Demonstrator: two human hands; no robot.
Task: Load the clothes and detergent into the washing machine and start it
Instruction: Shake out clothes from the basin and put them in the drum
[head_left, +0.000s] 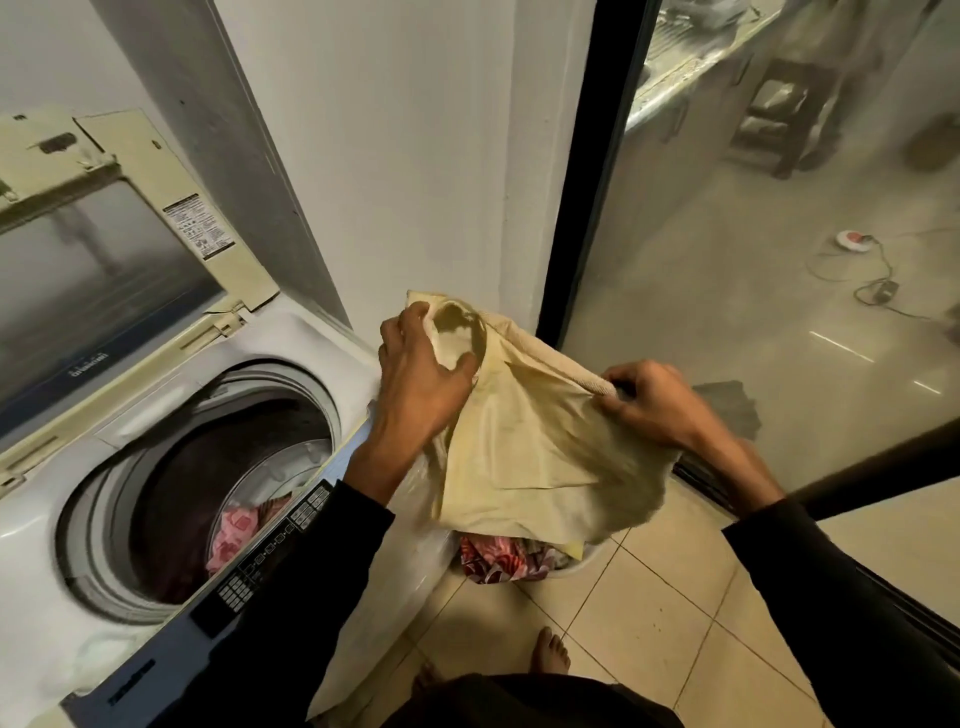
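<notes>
Seen from the head camera, a person holds a pale yellow garment (530, 447), thin and creased with a ribbed edge, in the air between the washer (171, 467) and a basket (524, 558) of patterned clothes on the tiled floor. The left hand (421, 379) grips one bunched end, fingers curled round the cloth; the right hand (654, 402) pinches the ribbed hem. The washer's lid (104, 249) stands open, pink fabric (234, 535) lying in the drum.

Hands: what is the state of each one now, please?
Left hand: grips the cream garment.
Right hand: pinches the same garment's ribbed edge.
</notes>
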